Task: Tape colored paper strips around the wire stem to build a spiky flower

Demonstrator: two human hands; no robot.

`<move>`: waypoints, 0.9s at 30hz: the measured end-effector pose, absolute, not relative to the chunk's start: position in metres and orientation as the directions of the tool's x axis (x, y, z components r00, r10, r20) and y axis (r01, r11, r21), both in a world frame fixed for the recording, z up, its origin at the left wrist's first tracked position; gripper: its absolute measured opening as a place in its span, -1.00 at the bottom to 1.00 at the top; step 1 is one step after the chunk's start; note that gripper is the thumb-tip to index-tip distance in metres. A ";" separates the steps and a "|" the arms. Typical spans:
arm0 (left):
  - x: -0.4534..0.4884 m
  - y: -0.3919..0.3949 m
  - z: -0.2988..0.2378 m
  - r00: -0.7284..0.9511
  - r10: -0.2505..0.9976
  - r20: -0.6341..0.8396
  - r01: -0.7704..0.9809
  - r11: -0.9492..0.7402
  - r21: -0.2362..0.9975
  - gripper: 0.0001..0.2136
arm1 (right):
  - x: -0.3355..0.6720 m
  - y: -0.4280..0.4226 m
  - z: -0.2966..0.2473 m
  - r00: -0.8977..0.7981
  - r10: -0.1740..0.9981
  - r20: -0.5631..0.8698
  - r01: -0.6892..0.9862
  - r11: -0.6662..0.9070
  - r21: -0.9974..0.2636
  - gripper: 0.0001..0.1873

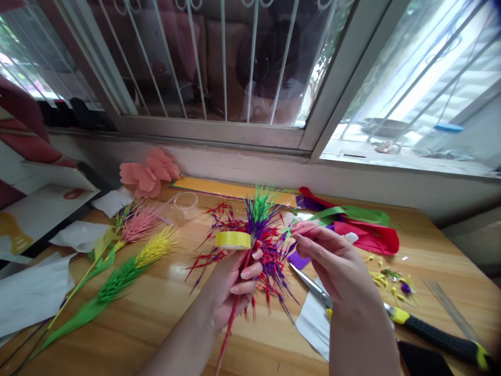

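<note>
My left hand (230, 290) is closed around the red-wrapped stem (230, 329) of an artificial flower. Its green bristly tip (261, 206) points away from me, above a collar of purple spikes (254, 227). A yellow tape roll (233, 240) rests against the thumb and index finger of that hand, beside the stem. To the right of the flower, my right hand (332, 266) is pinched at thumb and index finger. Whatever is in the pinch is too small to make out. Red and purple paper spikes (270, 261) spread on the table behind and below the flower.
Scissors (313, 286) and a yellow-black cutter (434, 334) lie right, near a clear ruler (450, 308) and yellow bits (381, 279). Red paper (368, 237) lies behind them. Left are yellow-green artificial wheat (125, 277), white sheets (31, 292) and a coral paper flower (148, 172).
</note>
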State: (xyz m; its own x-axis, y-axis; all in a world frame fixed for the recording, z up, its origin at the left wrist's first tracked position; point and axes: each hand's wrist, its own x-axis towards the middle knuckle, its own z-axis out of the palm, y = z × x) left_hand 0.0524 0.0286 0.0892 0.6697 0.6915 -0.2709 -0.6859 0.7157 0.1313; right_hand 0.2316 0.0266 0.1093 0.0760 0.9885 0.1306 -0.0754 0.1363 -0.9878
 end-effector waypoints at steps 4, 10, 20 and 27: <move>0.060 0.025 0.090 0.707 0.632 -0.317 -0.636 0.765 0.105 -0.89 | 0.216 0.020 0.116 0.165 0.973 0.159 -0.084 0.174 -0.981 -0.88; 0.065 0.022 0.088 0.733 0.591 -0.336 -0.601 0.795 0.087 -0.83 | 0.212 0.023 0.114 0.125 0.971 0.206 0.058 0.200 -0.978 -0.88; 0.068 0.019 0.083 0.751 0.576 -0.324 -0.595 0.802 0.048 -0.83 | 0.208 0.022 0.113 0.180 0.975 0.130 0.114 0.110 -0.987 -0.81; 0.067 0.019 0.086 0.753 0.557 -0.350 -0.566 0.820 0.086 -0.86 | 0.205 0.023 0.111 0.230 0.957 0.179 0.181 0.139 -0.974 -0.80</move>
